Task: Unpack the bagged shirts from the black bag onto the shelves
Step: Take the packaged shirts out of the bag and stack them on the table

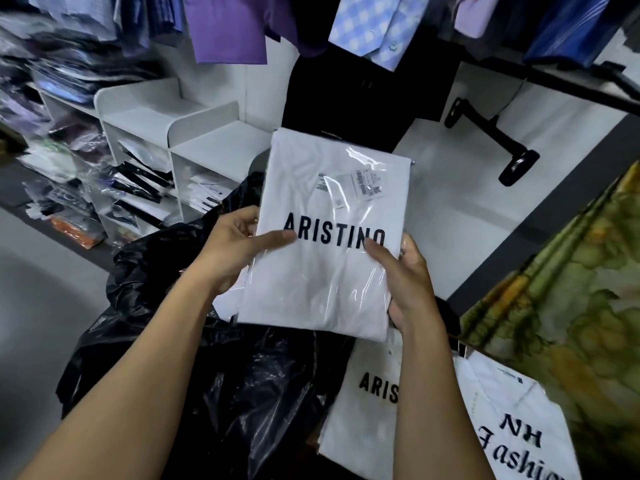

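I hold a white bagged shirt (pixel 322 271) printed ARISTINO in front of me, above the crumpled black bag (pixel 194 358). My left hand (pixel 239 247) grips its left edge with the thumb on top. My right hand (pixel 405 282) grips its right edge, thumb on the print. The packet is flat, its clear plastic wrap shiny, a barcode label near its top. White stepped shelves (pixel 180 133) stand at the left, with bagged shirts in their lower compartments. Another ARISTINO packet (pixel 367 403) lies below my right forearm.
Piles of bagged shirts (pixel 62 157) crowd the far left. Shirts hang from above (pixel 228 26). A black wall hanger arm (pixel 491 140) juts out at the right. A green patterned cloth (pixel 571 289) and a white printed bag (pixel 519 438) lie at the lower right.
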